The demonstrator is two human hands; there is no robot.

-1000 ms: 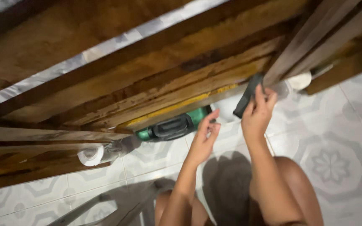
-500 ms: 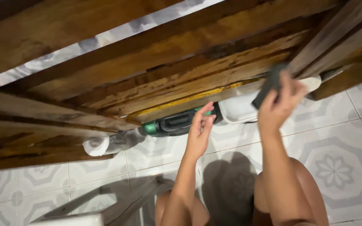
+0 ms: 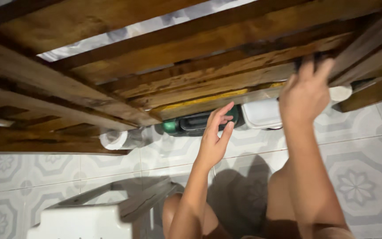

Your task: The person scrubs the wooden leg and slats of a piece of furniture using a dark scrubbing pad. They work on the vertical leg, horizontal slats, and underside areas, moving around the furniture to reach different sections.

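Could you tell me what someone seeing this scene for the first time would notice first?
The eye goes first to the dark stained wooden slats that fill the top of the view, with the right hand pressed up against them over a small dark object that is mostly hidden. Below, the left hand is raised, fingers loose, in front of a green and black tool lying on the patterned floor tiles, beside a white container.

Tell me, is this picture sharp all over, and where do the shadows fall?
In the head view, the right hand is smeared by motion blur at its fingertips; the left hand looks sharper. The wooden slats are warmly lit, with dark gaps between them. A soft shadow lies on the patterned floor tiles between the arms.
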